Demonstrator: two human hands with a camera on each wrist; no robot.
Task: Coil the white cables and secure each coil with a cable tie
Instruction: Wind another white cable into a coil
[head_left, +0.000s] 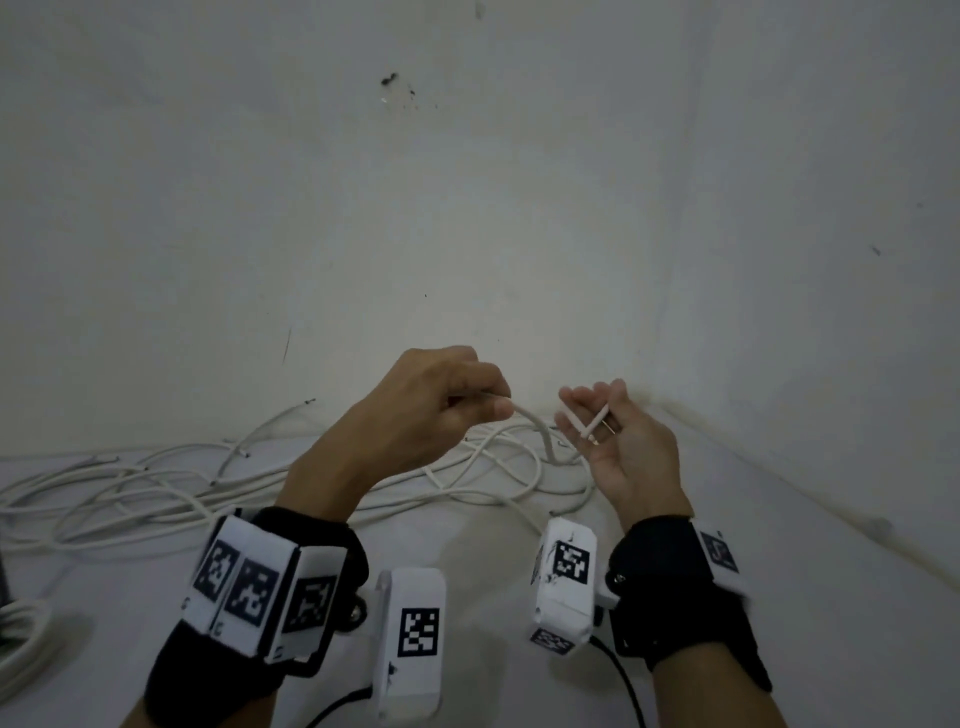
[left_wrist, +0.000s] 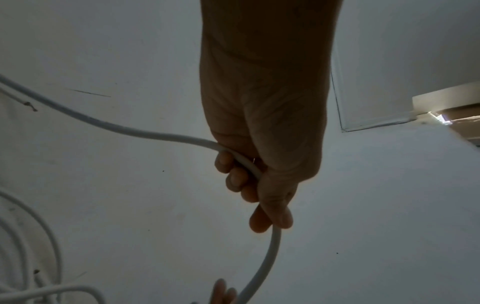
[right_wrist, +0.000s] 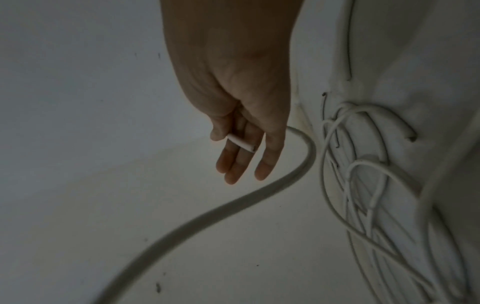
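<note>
My left hand (head_left: 441, 400) is raised over the surface and grips a thick white cable (head_left: 540, 431) in its curled fingers (left_wrist: 233, 176). The cable (left_wrist: 155, 135) runs through the fist and hangs down on both sides. My right hand (head_left: 618, 447) is palm up just to the right, its fingers nearly straight. That cable's cut end (right_wrist: 240, 144) lies across those fingers, and the thumb (right_wrist: 217, 134) pins it there. From the right hand the cable (right_wrist: 194, 221) loops down. I see no cable tie.
Several loose white cables (head_left: 156, 488) lie tangled on the white surface along the wall, and they spread under both hands (right_wrist: 363, 185). Another white coil (head_left: 21, 623) lies at the far left edge. Walls meet in a corner (head_left: 675, 410) behind the right hand.
</note>
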